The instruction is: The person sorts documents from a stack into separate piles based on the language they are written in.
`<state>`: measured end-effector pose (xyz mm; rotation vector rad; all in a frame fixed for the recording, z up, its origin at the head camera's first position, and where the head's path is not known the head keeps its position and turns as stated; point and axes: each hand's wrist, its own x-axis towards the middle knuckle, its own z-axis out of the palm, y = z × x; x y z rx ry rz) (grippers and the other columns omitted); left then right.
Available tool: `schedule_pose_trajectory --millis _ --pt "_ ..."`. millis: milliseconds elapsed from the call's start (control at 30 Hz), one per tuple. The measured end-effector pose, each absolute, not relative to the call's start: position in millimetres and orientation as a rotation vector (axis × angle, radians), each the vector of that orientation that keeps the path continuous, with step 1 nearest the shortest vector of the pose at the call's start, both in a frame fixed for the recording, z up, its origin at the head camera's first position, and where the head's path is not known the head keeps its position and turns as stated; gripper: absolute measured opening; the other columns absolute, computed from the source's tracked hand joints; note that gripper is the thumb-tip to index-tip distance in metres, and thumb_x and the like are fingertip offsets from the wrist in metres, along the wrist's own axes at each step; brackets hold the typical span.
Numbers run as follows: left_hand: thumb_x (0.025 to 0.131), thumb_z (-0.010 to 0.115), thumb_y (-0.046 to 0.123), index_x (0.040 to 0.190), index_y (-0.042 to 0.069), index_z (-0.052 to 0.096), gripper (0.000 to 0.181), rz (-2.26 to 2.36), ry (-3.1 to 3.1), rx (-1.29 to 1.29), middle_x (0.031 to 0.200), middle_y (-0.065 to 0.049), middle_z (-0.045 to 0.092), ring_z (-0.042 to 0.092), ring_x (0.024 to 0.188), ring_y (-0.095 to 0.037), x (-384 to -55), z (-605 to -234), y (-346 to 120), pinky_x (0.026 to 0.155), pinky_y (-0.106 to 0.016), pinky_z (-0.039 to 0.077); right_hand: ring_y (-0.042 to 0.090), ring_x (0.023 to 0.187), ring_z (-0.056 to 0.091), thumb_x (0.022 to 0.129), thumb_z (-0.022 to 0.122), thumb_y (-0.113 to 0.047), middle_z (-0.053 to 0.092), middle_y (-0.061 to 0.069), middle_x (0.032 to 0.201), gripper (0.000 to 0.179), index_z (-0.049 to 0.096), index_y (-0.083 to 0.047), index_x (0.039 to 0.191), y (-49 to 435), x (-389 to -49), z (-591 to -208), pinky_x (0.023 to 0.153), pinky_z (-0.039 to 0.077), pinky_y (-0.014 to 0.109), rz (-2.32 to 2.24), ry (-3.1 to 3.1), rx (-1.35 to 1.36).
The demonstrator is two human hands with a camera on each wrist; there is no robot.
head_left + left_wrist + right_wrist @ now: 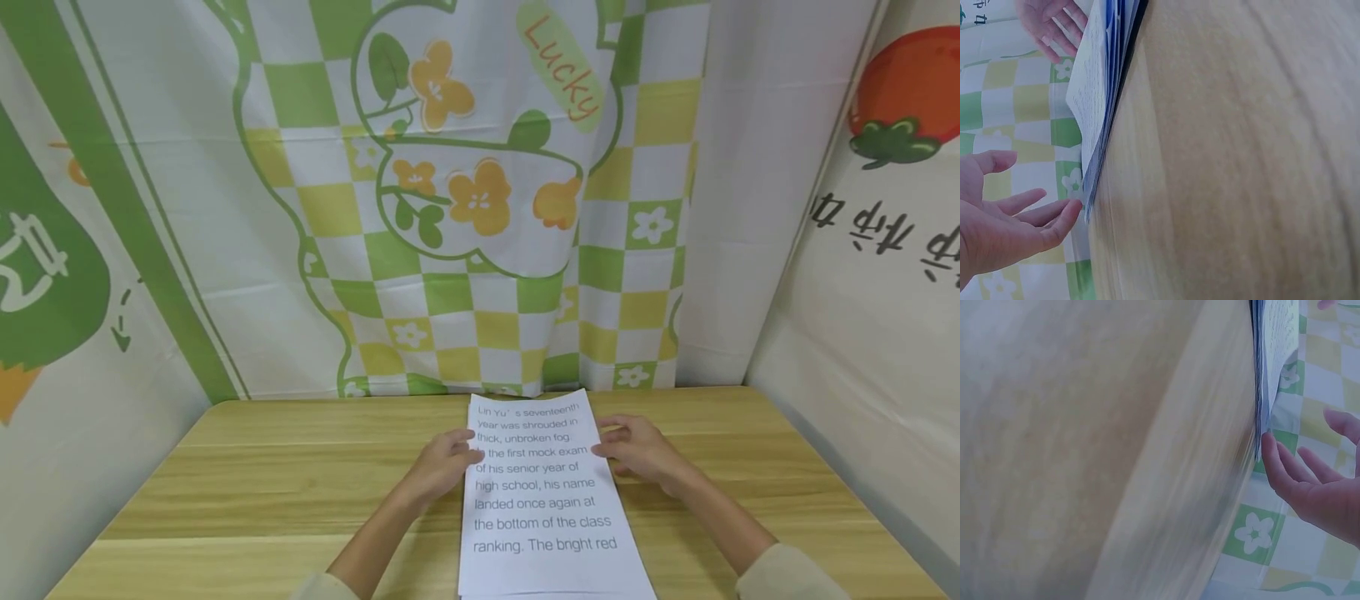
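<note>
A stack of printed paper sheets point(540, 492) lies on the wooden table, its top sheet covered in large lines of English text. At its left edge is my left hand point(442, 462), fingers spread and loosely bent, with fingertips right at the paper's side. My right hand point(641, 450) is at the opposite edge in much the same pose. From the left wrist, the stack point(1100, 87) shows several layers with slightly fanned edges, and the left fingers point at its far corner. The right wrist view has an index fingertip of the right hand point(1316, 481) against the stack's edge point(1262, 381).
The wooden table point(300, 483) ends at a curtain point(420, 308) with green and yellow checks, close behind the stack's far end. Printed cloth walls stand on both sides, the right one showing a red tomato point(907, 92).
</note>
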<state>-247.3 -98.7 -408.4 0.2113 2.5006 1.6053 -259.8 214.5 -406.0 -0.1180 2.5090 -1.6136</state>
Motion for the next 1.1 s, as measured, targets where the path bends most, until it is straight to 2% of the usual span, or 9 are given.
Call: schedule_pose_trajectory --millis 100,300,433,533,700,800,1100 --pt "0.099 0.061 0.017 0.145 -0.010 0.049 0.055 1.648 2.509 0.197 0.142 -0.034 0.053 0.052 0.131 -0.050 -248.1 -407.6 -97.4 0.110 -0.063 0.045 0.033 0.101 0.070 0.091 0.071 -0.001 0.058 0.035 0.128 0.059 0.047 0.016 0.142 213.4 -260.0 -405.4 0.081 0.064 0.046 -1.679 2.492 -0.112" --pt "0.099 0.060 0.008 0.145 -0.013 0.047 0.052 1.807 2.433 0.135 0.136 -0.029 0.056 0.065 0.104 -0.034 -250.6 -405.9 -95.7 0.087 -0.043 0.061 0.028 0.084 0.072 0.088 0.066 0.011 0.054 0.036 0.126 0.058 0.043 0.021 0.140 211.8 -260.2 -404.4 0.075 0.066 0.044 -1.797 2.439 -0.120" --pt "0.095 0.060 -0.003 0.144 -0.015 0.046 0.052 1.857 2.418 0.105 0.132 -0.029 0.056 0.066 0.089 -0.026 -252.1 -406.7 -94.5 0.077 -0.037 0.062 0.024 0.080 0.071 0.084 0.065 0.016 0.055 0.035 0.124 0.057 0.045 0.022 0.138 210.9 -261.7 -405.9 0.072 0.066 0.040 -1.823 2.431 -0.110" --pt "0.089 0.062 -0.013 0.143 -0.017 0.046 0.057 1.871 2.422 0.095 0.124 -0.029 0.058 0.064 0.081 -0.024 -253.6 -407.3 -92.9 0.073 -0.036 0.063 0.022 0.078 0.070 0.082 0.066 0.017 0.059 0.032 0.116 0.059 0.045 0.022 0.137 210.3 -262.5 -406.5 0.069 0.066 0.038 -1.810 2.444 -0.108" --pt "0.082 0.064 -0.021 0.142 -0.018 0.047 0.063 1.852 2.443 0.088 0.105 -0.024 0.060 0.062 0.075 -0.023 -255.6 -408.1 -90.8 0.067 -0.035 0.063 0.021 0.075 0.068 0.082 0.069 0.016 0.062 0.023 0.102 0.058 0.050 0.019 0.136 208.7 -262.9 -405.7 0.066 0.065 0.037 -1.778 2.464 -0.063" --pt "0.080 0.065 -0.023 0.141 -0.018 0.048 0.063 1.846 2.443 0.091 0.097 -0.021 0.059 0.060 0.071 -0.021 -255.9 -408.6 -90.5 0.063 -0.035 0.062 0.022 0.075 0.068 0.082 0.071 0.015 0.062 0.020 0.099 0.056 0.052 0.017 0.135 208.0 -263.0 -405.2 0.067 0.066 0.038 -1.759 2.478 -0.034" --pt "0.079 0.064 -0.024 0.145 -0.015 0.045 0.069 1.853 2.398 0.088 0.096 -0.019 0.058 0.060 0.064 -0.020 -254.3 -407.9 -94.5 0.054 -0.032 0.060 0.022 0.080 0.065 0.084 0.072 0.011 0.062 0.017 0.101 0.060 0.053 0.010 0.141 207.8 -262.0 -399.4 0.063 0.064 0.038 -1.691 2.496 -0.003"
